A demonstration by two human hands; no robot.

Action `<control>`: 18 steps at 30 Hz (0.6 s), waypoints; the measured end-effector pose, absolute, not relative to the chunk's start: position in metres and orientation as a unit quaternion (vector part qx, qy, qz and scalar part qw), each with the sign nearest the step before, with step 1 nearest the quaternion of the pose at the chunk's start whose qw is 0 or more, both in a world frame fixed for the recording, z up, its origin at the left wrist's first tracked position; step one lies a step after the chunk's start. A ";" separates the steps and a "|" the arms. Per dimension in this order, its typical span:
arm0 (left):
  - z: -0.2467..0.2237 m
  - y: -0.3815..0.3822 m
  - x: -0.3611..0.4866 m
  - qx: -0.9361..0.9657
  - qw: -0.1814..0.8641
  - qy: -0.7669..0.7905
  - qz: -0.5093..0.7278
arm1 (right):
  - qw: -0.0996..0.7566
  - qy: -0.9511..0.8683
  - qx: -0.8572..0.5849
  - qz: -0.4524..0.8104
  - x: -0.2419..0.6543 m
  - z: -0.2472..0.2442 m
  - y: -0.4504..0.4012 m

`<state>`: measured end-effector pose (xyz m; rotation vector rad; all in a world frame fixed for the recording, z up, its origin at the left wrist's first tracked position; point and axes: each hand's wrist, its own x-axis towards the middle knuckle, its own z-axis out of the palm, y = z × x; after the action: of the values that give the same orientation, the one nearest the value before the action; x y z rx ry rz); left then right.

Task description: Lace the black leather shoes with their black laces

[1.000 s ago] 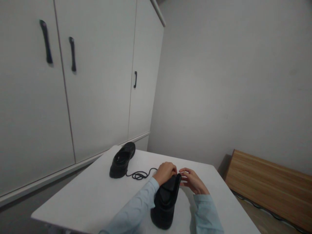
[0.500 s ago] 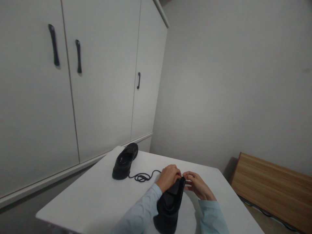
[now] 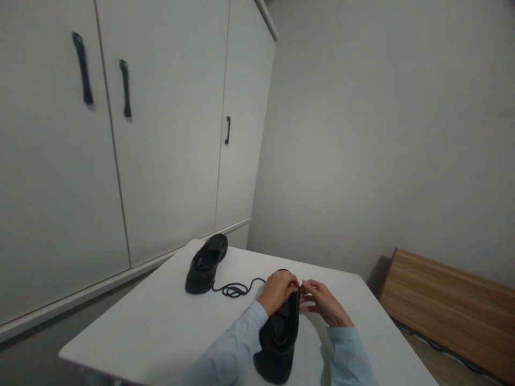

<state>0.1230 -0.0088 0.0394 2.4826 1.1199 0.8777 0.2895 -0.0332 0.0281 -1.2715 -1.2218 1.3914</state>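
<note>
A black shoe point(image 3: 279, 338) stands on the white table point(image 3: 161, 327) right in front of me, toe pointing away. My left hand point(image 3: 277, 290) grips the shoe's front upper, fingers curled over it. My right hand point(image 3: 322, 301) is at the same spot from the right, fingertips pinched at the top of the shoe; what they pinch is too small to tell. A second black shoe point(image 3: 206, 262) lies at the table's far left corner. A loose black lace point(image 3: 237, 288) coils on the table between that shoe and my left hand.
White cupboard doors with black handles point(image 3: 126, 88) fill the left side behind the table. A plain grey wall stands ahead. A low wooden board point(image 3: 450, 305) lies along the wall at the right, below table height.
My hands have closed in together at the shoe's top, and the right fingertips now meet the left. The near shoe stands a little more upright. The view shifted slightly.
</note>
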 end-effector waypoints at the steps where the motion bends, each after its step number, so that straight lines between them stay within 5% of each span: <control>1: 0.040 -0.009 0.123 0.854 0.157 0.386 0.313 | 0.417 -0.503 -0.519 0.552 0.289 0.028 -0.033; 7: 0.039 -0.009 0.121 0.838 0.229 0.356 0.346 | 0.350 -0.569 -0.520 0.532 0.289 0.028 -0.036; 18: 0.038 0.000 0.118 0.819 0.268 0.348 0.369 | 0.375 -0.572 -0.517 0.515 0.291 0.030 -0.036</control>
<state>0.1183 0.0003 0.0377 2.2091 0.9382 0.9946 0.2912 -0.0364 0.0303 -1.3235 -1.4633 1.3185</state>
